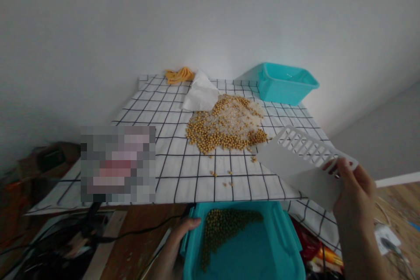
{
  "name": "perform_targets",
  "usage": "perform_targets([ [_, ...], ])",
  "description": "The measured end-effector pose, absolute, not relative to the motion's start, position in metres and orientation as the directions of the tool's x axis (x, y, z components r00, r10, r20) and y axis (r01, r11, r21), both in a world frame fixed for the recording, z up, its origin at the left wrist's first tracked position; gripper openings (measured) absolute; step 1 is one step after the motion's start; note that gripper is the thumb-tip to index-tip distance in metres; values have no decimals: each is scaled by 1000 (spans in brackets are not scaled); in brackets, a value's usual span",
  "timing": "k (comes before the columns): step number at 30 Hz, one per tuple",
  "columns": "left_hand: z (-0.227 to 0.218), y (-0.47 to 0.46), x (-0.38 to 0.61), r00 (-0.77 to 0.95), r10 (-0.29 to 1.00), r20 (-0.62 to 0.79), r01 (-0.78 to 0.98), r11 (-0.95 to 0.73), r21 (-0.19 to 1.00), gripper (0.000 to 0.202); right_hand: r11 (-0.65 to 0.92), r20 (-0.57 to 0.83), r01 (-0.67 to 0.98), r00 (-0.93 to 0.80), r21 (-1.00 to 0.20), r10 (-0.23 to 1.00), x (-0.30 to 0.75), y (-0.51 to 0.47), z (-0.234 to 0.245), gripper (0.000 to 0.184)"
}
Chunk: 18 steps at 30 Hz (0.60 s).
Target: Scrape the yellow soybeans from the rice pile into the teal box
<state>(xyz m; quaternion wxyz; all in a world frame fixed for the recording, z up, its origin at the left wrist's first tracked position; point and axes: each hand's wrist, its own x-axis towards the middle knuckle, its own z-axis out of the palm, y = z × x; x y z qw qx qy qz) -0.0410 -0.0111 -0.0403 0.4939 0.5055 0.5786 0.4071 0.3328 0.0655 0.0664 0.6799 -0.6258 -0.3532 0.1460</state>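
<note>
bin [249, 251] in left hand [177, 240], near end off-frame

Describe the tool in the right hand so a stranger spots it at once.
Find the white, black-checked cloth. By its right front edge, the right hand grips a pale, thin, flat sheet. Unlike its neighbours, it has a row of long slots.

- At 12 o'clock from the middle of the view, a pale wall [210, 13].
- At 11 o'clock, a yellow bundle [180, 75], which is crumpled.
- Also near 11 o'clock, a white sheet [201, 94], raised into a peak, just beside the bundle.
- At 8 o'clock, dark cables [95, 232], tangled.
- At 4 o'clock, a red packet [304, 241]; farther out, a wooden floor [397, 204].
</note>
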Motion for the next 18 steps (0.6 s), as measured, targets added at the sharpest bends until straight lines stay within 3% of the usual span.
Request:
perform_targets([
  [2,-41,-11,-38,-37,989,-144,158,148,976,40,175,263,196,721,-965,641,332,66,67,32],
  [8,-51,-7,-40,-20,977,-215,98,216,972,38,160,312,275,705,-948,637,326,68,65,36],
  [14,-55,-8,-45,-13,984,-179,107,179,978,38,224,300,201,690,-954,659,305,66,66,31],
  [18,-48,-9,-46,-27,986,-162,133,164,977,36,206,326,255,676,-945,661,293,64,66,33],
])
